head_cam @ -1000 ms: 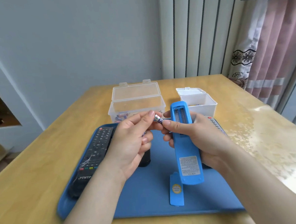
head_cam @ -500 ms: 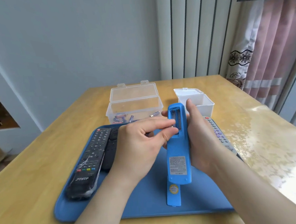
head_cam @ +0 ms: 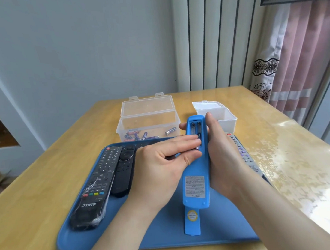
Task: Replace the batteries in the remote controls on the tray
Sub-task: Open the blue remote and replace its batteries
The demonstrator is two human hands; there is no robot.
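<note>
The right hand (head_cam: 223, 156) is gripping the blue remote (head_cam: 195, 181), back up, over the tray (head_cam: 168, 236). The left hand (head_cam: 163, 164), pinching a battery (head_cam: 197, 148) beside the remote 1 second ago, is now pushing it between thumb and forefinger into the open compartment (head_cam: 194, 129).

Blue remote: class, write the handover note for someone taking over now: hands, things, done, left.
Right hand holds the blue remote, back up, compartment open.
Left hand pinches a battery at the compartment.
Cover lies on the tray; spare batteries in the clear box.
Done: cover off.
Left: seat battery, refit cover, then the wrapped remote, black remote and grey remote, if not done.
</note>
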